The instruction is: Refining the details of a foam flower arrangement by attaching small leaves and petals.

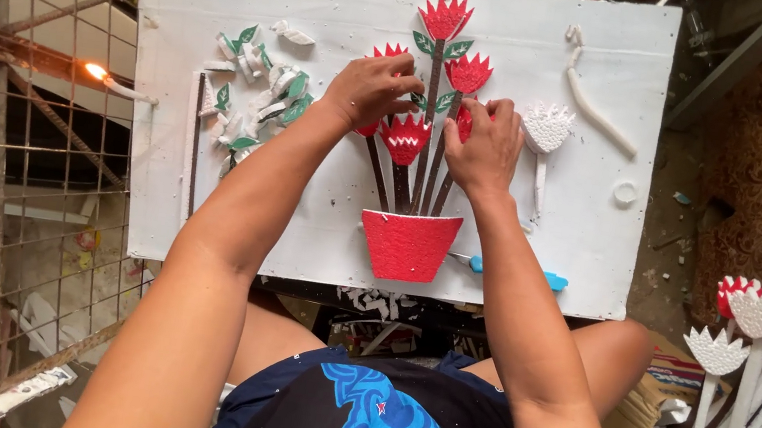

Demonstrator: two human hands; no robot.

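Small craft workshop, improvised, handmade foam decor. White foam board (537,236) at frame centre used as bench, propped over knees. On it: red foam pot (407,245) with red flowers on dark stems, pile of cut green and white leaf scraps (260,88) at upper left of board. Batch of unpainted white foam flowers on sticks (753,395) at lower right. Lit candle (111,82) at left edge. Wire mesh (16,193) and rusty bars on left. Offcuts litter floor under board.
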